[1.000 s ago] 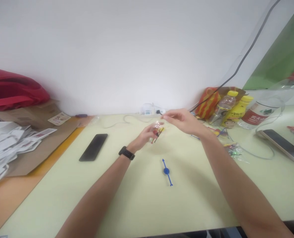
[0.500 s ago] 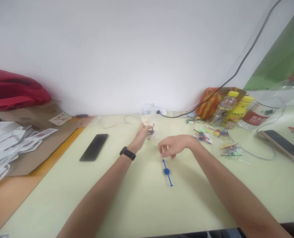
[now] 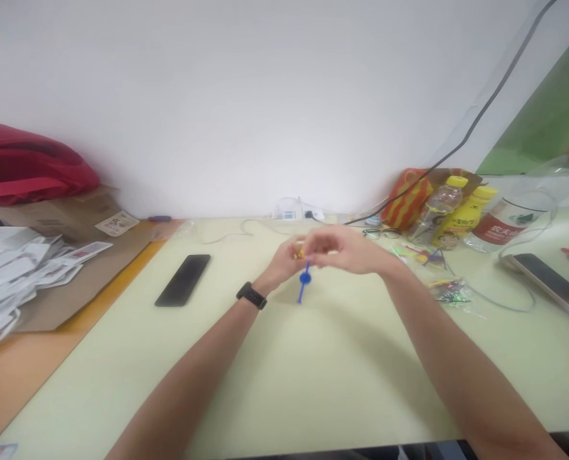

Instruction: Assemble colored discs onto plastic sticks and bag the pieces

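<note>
My right hand [image 3: 346, 249] pinches one end of a blue plastic spinner arrow [image 3: 305, 278], which hangs from the fingertips with its round disc midway along. Close beside it, my left hand [image 3: 283, 262] is closed around a small clear bag of coloured plastic pieces; a yellow and red bit [image 3: 298, 252] shows between the fingers. Most of that bag is hidden behind the two hands, which nearly touch. A black watch [image 3: 252, 296] is strapped round my left wrist.
Small bags of similar coloured pieces [image 3: 450, 291] lie on the right, near yellow-capped bottles [image 3: 442, 201] and a phone [image 3: 553, 284]. A black phone [image 3: 183, 281] lies left. White packets [image 3: 20, 275] are piled by a cardboard box [image 3: 59, 214]. A power strip [image 3: 289, 209] sits against the wall.
The blue spinner arrow was lying on the table; my right hand has picked it up and brought it up and away to the left hand with the bag.
</note>
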The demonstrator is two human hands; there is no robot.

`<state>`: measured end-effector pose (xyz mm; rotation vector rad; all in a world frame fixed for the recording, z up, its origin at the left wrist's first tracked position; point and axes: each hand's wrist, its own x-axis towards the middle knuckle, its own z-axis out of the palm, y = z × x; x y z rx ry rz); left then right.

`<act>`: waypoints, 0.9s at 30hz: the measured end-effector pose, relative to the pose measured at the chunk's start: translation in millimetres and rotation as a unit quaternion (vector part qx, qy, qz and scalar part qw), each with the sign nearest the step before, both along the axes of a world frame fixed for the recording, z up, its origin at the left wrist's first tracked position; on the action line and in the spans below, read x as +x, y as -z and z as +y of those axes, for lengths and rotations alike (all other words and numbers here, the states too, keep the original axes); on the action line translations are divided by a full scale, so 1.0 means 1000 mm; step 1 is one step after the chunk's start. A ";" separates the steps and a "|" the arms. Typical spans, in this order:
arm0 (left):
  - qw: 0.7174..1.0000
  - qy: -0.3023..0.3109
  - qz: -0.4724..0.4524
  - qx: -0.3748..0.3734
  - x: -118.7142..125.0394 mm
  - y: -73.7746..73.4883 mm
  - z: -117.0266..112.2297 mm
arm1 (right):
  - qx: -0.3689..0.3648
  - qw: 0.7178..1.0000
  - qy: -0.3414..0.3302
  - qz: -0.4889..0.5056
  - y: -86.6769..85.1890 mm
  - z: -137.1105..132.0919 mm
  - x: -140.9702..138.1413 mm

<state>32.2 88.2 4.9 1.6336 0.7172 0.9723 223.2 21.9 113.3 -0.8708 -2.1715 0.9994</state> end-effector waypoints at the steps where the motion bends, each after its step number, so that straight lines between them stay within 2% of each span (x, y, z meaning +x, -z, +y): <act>1: 1.000 0.014 0.022 0.001 0.000 0.002 -0.001 | 0.039 0.997 0.052 0.044 -0.006 -0.002 0.004; 5: 0.998 0.027 0.031 -0.040 0.000 0.012 -0.007 | 0.163 0.949 0.220 0.158 -0.018 -0.005 0.015; 8: 0.999 0.025 0.026 -0.021 0.003 0.015 -0.011 | 0.215 0.919 0.288 0.165 -0.019 -0.005 0.019; 10: 0.999 0.018 0.028 -0.002 0.006 0.014 -0.012 | 0.229 0.911 0.310 0.144 -0.017 -0.004 0.019; 17: 0.999 -0.007 0.029 0.037 0.012 0.008 -0.014 | 0.235 0.923 0.294 0.077 -0.007 0.002 0.013; 22: 0.997 -0.020 0.047 0.061 0.014 0.008 -0.017 | 0.176 0.957 0.227 -0.026 0.008 0.013 0.014; 27: 0.979 -0.029 0.110 0.167 0.009 -0.011 -0.019 | 0.149 0.959 0.228 -0.076 0.009 0.017 0.020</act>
